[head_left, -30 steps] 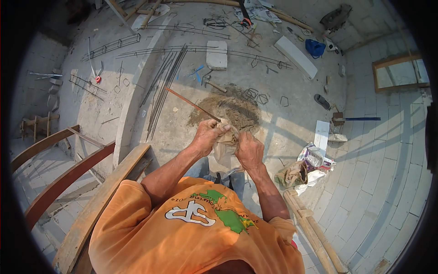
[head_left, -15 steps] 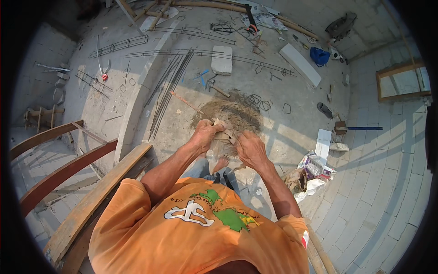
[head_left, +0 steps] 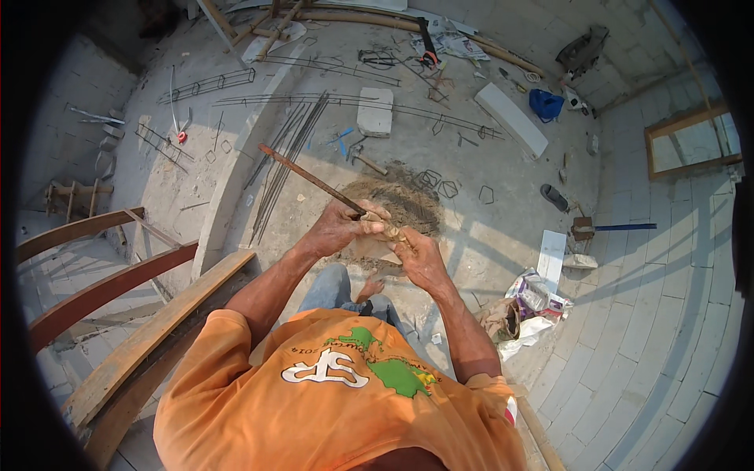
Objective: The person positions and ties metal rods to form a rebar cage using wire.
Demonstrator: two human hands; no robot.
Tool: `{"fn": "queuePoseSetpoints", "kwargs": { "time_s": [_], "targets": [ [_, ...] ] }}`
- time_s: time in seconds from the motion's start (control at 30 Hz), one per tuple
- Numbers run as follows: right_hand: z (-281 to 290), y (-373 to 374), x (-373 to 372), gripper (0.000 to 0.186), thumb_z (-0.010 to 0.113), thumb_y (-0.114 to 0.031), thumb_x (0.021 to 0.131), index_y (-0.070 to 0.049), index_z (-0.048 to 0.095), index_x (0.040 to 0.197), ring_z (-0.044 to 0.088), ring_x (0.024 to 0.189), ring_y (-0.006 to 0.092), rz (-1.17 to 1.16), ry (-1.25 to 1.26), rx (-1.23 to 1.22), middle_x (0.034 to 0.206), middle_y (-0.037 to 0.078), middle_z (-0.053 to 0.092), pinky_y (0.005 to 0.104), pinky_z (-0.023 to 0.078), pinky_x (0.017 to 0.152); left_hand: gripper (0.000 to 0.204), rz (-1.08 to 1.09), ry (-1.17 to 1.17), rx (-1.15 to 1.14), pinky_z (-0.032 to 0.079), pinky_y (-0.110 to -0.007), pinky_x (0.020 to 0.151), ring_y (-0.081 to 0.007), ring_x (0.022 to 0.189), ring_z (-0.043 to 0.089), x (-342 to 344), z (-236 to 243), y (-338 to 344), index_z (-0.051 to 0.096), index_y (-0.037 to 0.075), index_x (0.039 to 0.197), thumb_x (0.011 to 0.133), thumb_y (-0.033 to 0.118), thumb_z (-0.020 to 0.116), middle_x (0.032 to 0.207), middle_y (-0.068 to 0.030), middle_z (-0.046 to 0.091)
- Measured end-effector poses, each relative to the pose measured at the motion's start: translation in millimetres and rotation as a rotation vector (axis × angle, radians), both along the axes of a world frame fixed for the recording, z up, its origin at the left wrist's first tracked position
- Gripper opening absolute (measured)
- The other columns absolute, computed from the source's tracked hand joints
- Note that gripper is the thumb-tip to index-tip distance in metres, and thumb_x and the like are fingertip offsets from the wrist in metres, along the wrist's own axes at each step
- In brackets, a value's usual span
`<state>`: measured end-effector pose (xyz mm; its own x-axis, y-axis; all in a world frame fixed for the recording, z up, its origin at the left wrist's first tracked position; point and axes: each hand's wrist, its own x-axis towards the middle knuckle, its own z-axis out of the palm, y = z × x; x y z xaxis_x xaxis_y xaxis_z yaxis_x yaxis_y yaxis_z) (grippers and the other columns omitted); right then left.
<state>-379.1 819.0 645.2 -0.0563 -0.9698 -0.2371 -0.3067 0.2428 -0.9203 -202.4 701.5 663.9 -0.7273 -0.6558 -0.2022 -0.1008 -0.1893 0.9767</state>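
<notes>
My left hand (head_left: 339, 228) is closed around the lower part of a long, thin, rust-brown rod (head_left: 302, 173), which slants up and away to the left. At the rod's near end sits a crumpled tan piece, like paper or thin sheet (head_left: 393, 233), between my two hands. The fingers of my right hand (head_left: 420, 257) are pinched on that tan piece. Whether it is wrapped round the rod or only touching it, my fingers hide. Below and beyond both hands lies a heap of brown sand (head_left: 404, 196) on the concrete floor.
Past the sand lie a hammer (head_left: 369, 161), small bent wire stirrups (head_left: 438, 182), a pale block (head_left: 375, 111) and loose steel bars (head_left: 290, 165). Wooden planks (head_left: 169, 330) stand close at my left. Crumpled sacks (head_left: 534, 306) lie right, near the block wall (head_left: 628, 314).
The rod now shows longer and higher, its far end shifted up and left. The tan piece, earlier spread loosely between my hands, is bunched smaller at the rod's near end.
</notes>
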Motion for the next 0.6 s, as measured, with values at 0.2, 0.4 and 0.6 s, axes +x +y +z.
{"fn": "queuePoseSetpoints", "kwargs": {
  "time_s": [0.2, 0.4, 0.6],
  "targets": [
    [-1.9, -14.2, 0.8, 0.011, 0.062, -0.01, 0.085, -0.001, 0.056, 0.088, 0.051, 0.062, 0.0282, -0.049, 0.199, -0.162, 0.068, 0.016, 0.053, 0.0403, 0.041, 0.054, 0.033, 0.108, 0.026, 0.056, 0.05, -0.03, 0.082, -0.0139, 0.092, 0.062, -2.5, -13.9, -5.6, 0.067, 0.0, 0.102, 0.085, 0.027, 0.071, 0.093, -0.0061, 0.067],
    [-32.4, -46.8, 18.9, 0.019, 0.061, -0.003, 0.073, -0.005, 0.058, 0.092, 0.059, 0.067, 0.033, -0.083, 0.77, -0.431, 0.077, 0.013, 0.055, 0.0428, 0.047, 0.059, 0.026, 0.247, 0.003, 0.429, 0.049, -0.026, 0.05, -0.012, 0.057, 0.058, 2.0, -12.6, -20.4, 0.064, 0.001, 0.102, 0.093, 0.025, 0.061, 0.084, -0.0063, 0.065],
    [-58.7, -112.0, 43.6, 0.027, 0.062, -0.005, 0.071, -0.004, 0.059, 0.099, 0.059, 0.07, 0.0263, -0.056, 1.076, -0.45, 0.078, 0.009, 0.054, 0.0377, 0.048, 0.061, 0.02, 0.244, -0.152, 0.345, 0.05, -0.026, 0.054, -0.0146, 0.068, 0.062, 14.9, -32.7, -90.2, 0.063, 0.001, 0.1, 0.093, 0.02, 0.059, 0.088, -0.0075, 0.064]
  ]
}}
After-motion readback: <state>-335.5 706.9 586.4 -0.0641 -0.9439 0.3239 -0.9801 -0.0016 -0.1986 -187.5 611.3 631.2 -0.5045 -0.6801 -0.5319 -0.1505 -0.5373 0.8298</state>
